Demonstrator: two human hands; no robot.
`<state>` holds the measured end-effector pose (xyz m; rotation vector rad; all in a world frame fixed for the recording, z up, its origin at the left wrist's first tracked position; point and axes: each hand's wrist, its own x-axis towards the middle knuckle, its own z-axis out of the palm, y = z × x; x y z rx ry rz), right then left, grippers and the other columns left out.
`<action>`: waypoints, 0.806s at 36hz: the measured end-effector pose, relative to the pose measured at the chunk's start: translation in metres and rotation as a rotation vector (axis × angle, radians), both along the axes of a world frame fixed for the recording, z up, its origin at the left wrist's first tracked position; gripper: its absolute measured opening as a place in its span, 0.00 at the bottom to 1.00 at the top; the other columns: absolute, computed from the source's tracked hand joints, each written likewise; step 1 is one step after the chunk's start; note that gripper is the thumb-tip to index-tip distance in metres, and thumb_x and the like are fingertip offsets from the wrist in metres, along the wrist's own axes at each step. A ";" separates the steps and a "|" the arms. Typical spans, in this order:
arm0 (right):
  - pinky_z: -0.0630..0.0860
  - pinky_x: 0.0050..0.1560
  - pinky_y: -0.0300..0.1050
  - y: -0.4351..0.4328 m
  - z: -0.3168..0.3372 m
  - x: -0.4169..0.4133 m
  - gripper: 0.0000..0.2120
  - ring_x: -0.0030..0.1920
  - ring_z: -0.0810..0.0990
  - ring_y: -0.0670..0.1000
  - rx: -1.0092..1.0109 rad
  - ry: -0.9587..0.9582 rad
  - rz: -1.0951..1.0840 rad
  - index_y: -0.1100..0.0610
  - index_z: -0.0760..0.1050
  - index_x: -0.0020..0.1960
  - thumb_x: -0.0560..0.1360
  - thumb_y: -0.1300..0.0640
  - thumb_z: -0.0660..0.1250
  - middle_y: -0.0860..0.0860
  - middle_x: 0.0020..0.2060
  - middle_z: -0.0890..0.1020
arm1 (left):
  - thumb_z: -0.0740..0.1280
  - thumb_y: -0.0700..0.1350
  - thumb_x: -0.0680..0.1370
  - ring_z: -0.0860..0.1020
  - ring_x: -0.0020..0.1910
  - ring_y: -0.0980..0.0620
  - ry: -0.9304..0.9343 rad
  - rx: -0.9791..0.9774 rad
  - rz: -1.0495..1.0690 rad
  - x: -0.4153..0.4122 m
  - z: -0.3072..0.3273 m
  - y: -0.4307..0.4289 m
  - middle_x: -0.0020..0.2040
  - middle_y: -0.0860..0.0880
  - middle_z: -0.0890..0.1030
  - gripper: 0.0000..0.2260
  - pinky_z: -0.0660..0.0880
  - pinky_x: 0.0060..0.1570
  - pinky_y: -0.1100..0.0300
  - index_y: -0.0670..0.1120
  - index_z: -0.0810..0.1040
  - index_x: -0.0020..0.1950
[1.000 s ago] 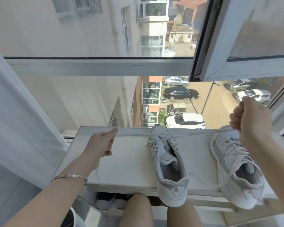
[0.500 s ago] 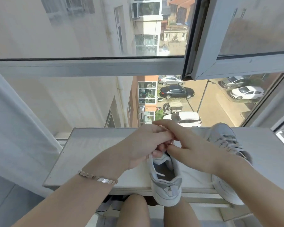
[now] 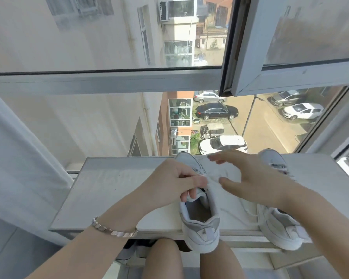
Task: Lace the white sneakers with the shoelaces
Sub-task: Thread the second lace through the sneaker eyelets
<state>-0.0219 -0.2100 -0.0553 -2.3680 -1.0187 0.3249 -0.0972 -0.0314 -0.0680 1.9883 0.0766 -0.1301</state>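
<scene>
Two white sneakers stand on a white sill shelf [image 3: 113,190], heels toward me. My left hand [image 3: 169,184] sits over the middle of the left sneaker [image 3: 201,224] and pinches its white shoelace [image 3: 212,176] near the upper eyelets, fingers curled. My right hand [image 3: 248,178] hovers just right of that spot with fingers spread and straight, thumb near the lace, holding nothing that I can see. The right sneaker [image 3: 280,228] lies partly under my right forearm; its toe shows beyond the wrist. A loose lace strand trails across the shelf between the shoes.
Behind the shelf is a large window [image 3: 109,81], its right sash [image 3: 290,77] swung open inward. A white curtain [image 3: 18,158] hangs at the left. My bare knees [image 3: 165,256] are under the shelf's front edge. Both heels overhang that edge.
One second ago my hands held the lace stretched wide apart. They came together over the left sneaker, and now the right hand has opened and drawn slightly right.
</scene>
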 end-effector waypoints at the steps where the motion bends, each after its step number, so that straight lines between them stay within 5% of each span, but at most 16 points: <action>1: 0.67 0.54 0.27 0.005 0.001 -0.004 0.18 0.54 0.73 0.35 0.046 0.074 0.057 0.47 0.71 0.64 0.76 0.59 0.63 0.39 0.55 0.76 | 0.69 0.44 0.75 0.71 0.21 0.60 -0.006 -0.011 -0.011 0.001 0.002 -0.003 0.24 0.54 0.77 0.11 0.72 0.30 0.68 0.43 0.81 0.33; 5: 0.76 0.45 0.42 0.017 -0.007 -0.014 0.12 0.38 0.77 0.45 0.192 0.242 0.147 0.54 0.77 0.49 0.78 0.65 0.57 0.50 0.38 0.80 | 0.69 0.46 0.75 0.71 0.22 0.60 -0.062 -0.025 0.030 0.008 0.005 -0.006 0.23 0.53 0.76 0.15 0.67 0.28 0.72 0.46 0.78 0.28; 9: 0.64 0.30 0.35 0.009 -0.017 -0.006 0.13 0.26 0.65 0.44 0.188 0.140 -0.077 0.56 0.79 0.47 0.80 0.54 0.58 0.45 0.25 0.68 | 0.66 0.56 0.73 0.73 0.28 0.61 -0.069 0.102 0.149 0.017 -0.004 0.007 0.27 0.57 0.77 0.13 0.70 0.35 0.68 0.49 0.80 0.37; 12: 0.62 0.26 0.34 -0.002 -0.018 0.001 0.11 0.21 0.63 0.44 0.232 0.111 -0.225 0.49 0.79 0.46 0.79 0.51 0.58 0.45 0.18 0.63 | 0.67 0.51 0.76 0.74 0.37 0.59 -0.063 0.402 0.177 0.029 -0.020 0.022 0.38 0.58 0.76 0.04 0.68 0.39 0.63 0.53 0.79 0.43; 16: 0.59 0.26 0.34 -0.014 -0.022 0.007 0.11 0.21 0.66 0.44 0.287 0.079 -0.355 0.47 0.77 0.49 0.80 0.51 0.56 0.45 0.18 0.66 | 0.65 0.48 0.77 0.74 0.51 0.52 0.073 0.691 0.055 0.052 -0.040 0.026 0.56 0.51 0.74 0.09 0.70 0.51 0.58 0.49 0.78 0.56; 22: 0.61 0.26 0.36 -0.034 -0.025 0.009 0.11 0.24 0.62 0.47 0.388 0.086 -0.381 0.43 0.77 0.44 0.79 0.56 0.59 0.47 0.23 0.67 | 0.63 0.47 0.79 0.72 0.45 0.52 0.128 0.832 -0.055 0.073 -0.040 0.020 0.52 0.49 0.71 0.05 0.70 0.47 0.58 0.47 0.76 0.48; 26: 0.65 0.30 0.34 -0.045 -0.027 0.011 0.13 0.26 0.68 0.43 0.396 0.114 -0.411 0.47 0.77 0.42 0.79 0.59 0.59 0.49 0.29 0.73 | 0.62 0.47 0.80 0.76 0.39 0.47 -0.176 0.512 0.165 0.076 -0.015 0.011 0.41 0.46 0.78 0.08 0.71 0.40 0.55 0.46 0.74 0.43; 29: 0.66 0.31 0.34 -0.048 -0.028 0.011 0.13 0.27 0.69 0.43 0.413 0.122 -0.435 0.47 0.77 0.41 0.79 0.58 0.59 0.48 0.30 0.75 | 0.64 0.42 0.79 0.74 0.29 0.59 -0.445 0.126 0.224 0.079 0.017 -0.012 0.34 0.51 0.77 0.05 0.73 0.35 0.59 0.45 0.76 0.44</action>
